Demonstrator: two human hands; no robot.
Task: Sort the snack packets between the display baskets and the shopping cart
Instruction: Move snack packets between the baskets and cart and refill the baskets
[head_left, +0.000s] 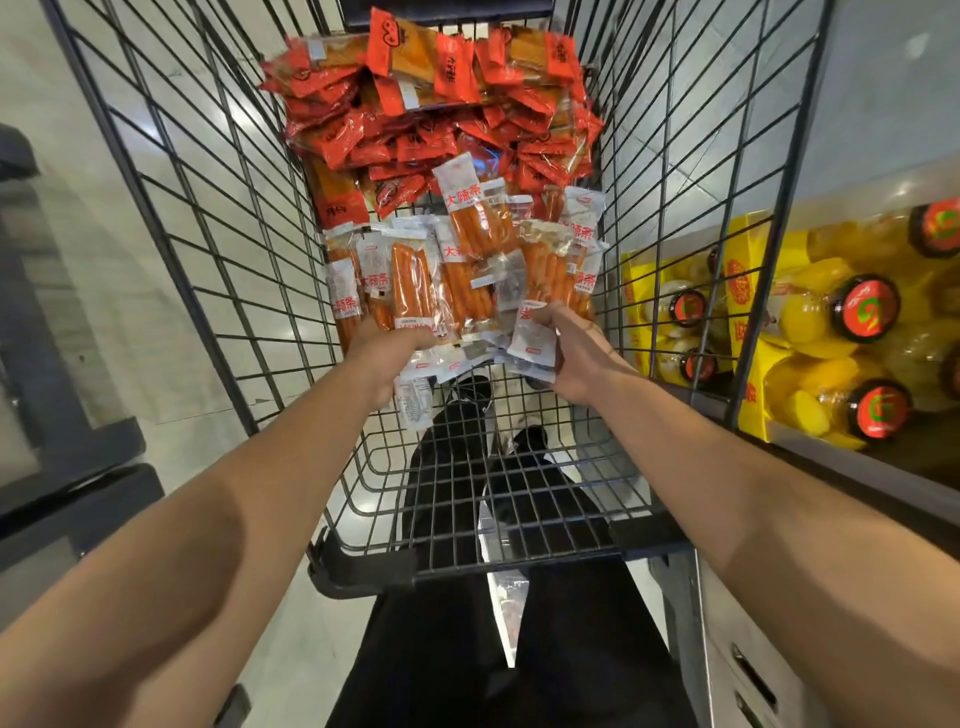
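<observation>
Task so far: The shopping cart (171, 208) already has many snack packets in it. No display basket can be seen, so I cannot tell how many packets are left to sort.
Far pile: A heap of red packets (436, 114) lies at the far end of the cart.
Near pile: The clear packets with orange sticks (467, 249) lie nearer, touching the red heap.
What is left: I think both hands are picking up or putting down a bunch of the clear packets. I cannot tell which.
Left hand (387, 351): It reaches into the cart with the arm straight out. Its grip is clamped on the near ends of some clear packets, with the fingers curled under them.
Right hand (576, 353): It reaches in beside the left hand. Its grip is clamped on a white packet end (532, 332), thumb on top.
Hands together: They are near each other, with packets fanned out between them.
Beside the cart: A shelf on the right holds yellow boxes (748, 322) of bottles with dark caps (865, 306).
Below: The person's dark trousers (571, 649) show through the cart's wire floor.
</observation>
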